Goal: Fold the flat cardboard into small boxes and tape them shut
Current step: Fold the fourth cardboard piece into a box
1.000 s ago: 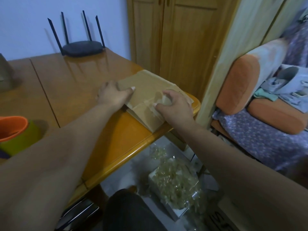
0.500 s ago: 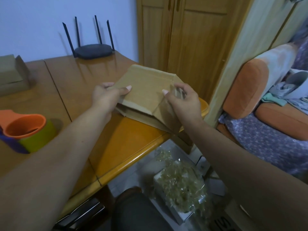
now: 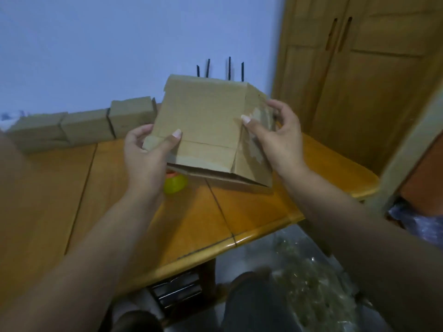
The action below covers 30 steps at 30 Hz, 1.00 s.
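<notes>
Flat cardboard held above tabletop. Left hand grip pinches its left edge; right hand grip pinches the right flap. Row of folded boxes along far edge.

The cardboard is plain tan-brown, with paler, whitish torn patches on its right panel. The small boxes are the same dull tan, with dark gaps between them. The table is glossy honey-orange wood crossed by thin black seam lines. The wall is pale blue, unpatterned. The wardrobe is yellow-brown wood with dark handle slots. The antennas are black. The cup is lime-green with an orange bit at its top. The cushion is orange. The fabric is blue-purple with a pale speckle, too blurred to read further.
</notes>
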{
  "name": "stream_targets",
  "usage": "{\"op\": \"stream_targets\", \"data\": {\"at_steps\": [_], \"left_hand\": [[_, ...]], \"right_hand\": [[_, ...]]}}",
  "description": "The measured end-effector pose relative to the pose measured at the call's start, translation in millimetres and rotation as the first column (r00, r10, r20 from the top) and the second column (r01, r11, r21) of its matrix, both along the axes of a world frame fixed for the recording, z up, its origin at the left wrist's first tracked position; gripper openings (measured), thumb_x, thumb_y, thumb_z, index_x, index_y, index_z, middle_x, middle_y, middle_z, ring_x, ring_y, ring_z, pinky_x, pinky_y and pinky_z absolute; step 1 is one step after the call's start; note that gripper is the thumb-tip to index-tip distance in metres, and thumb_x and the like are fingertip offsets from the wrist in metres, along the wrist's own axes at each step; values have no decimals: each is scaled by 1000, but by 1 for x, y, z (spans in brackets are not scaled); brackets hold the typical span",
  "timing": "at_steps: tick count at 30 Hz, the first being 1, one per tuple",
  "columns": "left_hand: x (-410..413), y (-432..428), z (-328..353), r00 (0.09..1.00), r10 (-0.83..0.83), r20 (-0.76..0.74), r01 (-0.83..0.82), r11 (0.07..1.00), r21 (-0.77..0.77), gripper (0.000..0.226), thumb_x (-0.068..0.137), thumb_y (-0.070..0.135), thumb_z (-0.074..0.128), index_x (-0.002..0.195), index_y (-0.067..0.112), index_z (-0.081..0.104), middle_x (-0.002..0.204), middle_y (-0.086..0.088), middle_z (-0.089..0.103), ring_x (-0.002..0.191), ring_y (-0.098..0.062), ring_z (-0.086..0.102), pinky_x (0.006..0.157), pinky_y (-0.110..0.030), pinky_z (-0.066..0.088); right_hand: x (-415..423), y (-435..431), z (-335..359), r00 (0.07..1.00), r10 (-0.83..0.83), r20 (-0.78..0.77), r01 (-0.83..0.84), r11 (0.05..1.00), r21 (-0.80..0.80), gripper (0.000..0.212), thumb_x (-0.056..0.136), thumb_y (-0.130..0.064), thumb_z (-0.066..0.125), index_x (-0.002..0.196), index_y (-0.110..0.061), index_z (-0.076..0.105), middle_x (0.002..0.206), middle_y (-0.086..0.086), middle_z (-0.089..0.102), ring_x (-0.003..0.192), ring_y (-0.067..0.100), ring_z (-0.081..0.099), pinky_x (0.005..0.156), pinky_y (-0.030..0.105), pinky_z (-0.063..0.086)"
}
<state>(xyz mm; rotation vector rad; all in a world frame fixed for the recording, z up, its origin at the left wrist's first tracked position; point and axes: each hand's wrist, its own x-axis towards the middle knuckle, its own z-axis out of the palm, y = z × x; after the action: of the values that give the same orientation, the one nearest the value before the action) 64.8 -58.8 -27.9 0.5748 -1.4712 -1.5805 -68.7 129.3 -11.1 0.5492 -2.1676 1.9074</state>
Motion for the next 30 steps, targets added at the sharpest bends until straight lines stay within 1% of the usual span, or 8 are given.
{"op": "stream_targets", "data": {"at_steps": [2,5,8,11,14,21,26,30], "left_hand": [[28,-19,0,996,81,-50,-81,997,-14,59,82,21,90,131,15,56,123,5,66,101,-6,72,79,-27,62],[68,-50,-4,980,177,-88,-180,983,-27,59,81,15,91,129,15,58,125,3,67,101,-3,72,91,-34,62],[107,-79,-12,969,229,-90,-235,970,-64,64,78,19,93,134,20,62,125,4,71,110,-10,73,98,-45,61],[142,-98,-18,963,255,-82,-264,955,-134,63,81,24,91,138,23,63,126,5,74,113,-11,72,100,-45,60],[164,-111,-22,958,279,-71,-288,938,-195,61,86,23,87,141,19,61,125,8,73,111,-5,71,93,-30,61],[182,-145,-43,971,235,45,-222,954,-201,68,83,35,88,140,29,53,132,16,63,116,-3,67,91,-32,62],[168,-164,-48,979,204,8,-204,979,-9,68,82,59,78,135,27,51,142,3,56,132,-15,55,117,-52,44],[148,-172,-37,989,147,-1,-147,989,18,73,92,60,67,152,31,36,131,13,54,121,-3,53,121,-52,37]], "right_hand": [[11,-33,1,998,62,25,-60,996,-60,86,62,-75,91,135,-43,59,139,-9,64,127,13,65,107,45,58],[36,-79,6,964,236,120,-218,965,-144,90,76,-46,96,149,-27,47,134,-6,67,119,12,69,105,42,60],[61,-119,9,912,379,157,-349,918,-190,110,81,-37,95,165,-24,26,142,-7,62,122,10,66,104,35,58],[86,-155,9,873,474,111,-449,873,-192,98,83,-32,93,160,-30,32,128,-27,57,103,-15,62,84,10,54],[113,-189,5,833,549,62,-530,826,-194,94,82,-26,94,154,-35,35,117,-38,47,90,-33,56,78,1,49],[141,-233,-10,746,664,-45,-656,723,-216,113,76,-38,97,166,-39,29,160,-7,49,141,13,57,113,47,54],[126,-238,-28,727,683,-67,-682,709,-178,102,84,-21,93,165,-35,33,152,1,58,134,12,63,112,47,56],[110,-240,-40,710,701,-60,-700,695,-165,101,82,-29,96,164,-36,37,156,-2,57,142,16,59,114,52,53]]}}
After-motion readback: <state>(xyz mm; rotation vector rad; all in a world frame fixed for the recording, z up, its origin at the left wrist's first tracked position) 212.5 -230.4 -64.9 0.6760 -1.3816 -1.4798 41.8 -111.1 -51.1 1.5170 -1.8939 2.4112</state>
